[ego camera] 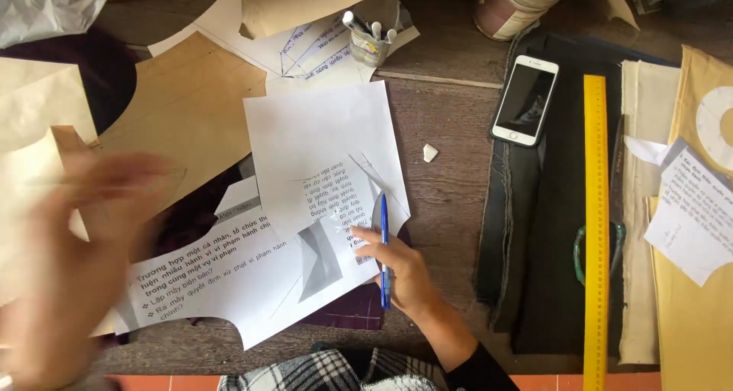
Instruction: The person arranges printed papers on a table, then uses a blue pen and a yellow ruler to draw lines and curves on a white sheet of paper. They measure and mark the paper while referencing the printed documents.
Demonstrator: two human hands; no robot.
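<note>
- Gripping a blue pen (384,253), the right hand (401,273) presses on white paper (321,143).
- Left hand (69,284) is a blur, seemingly spread; its grip cannot be told.

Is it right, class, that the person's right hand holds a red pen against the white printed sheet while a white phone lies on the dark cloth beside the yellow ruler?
Not quite: the head view shows the pen in the right hand is blue, not red. It does rest against the white printed sheet, and the white phone lies on the dark cloth beside the yellow ruler.
</note>
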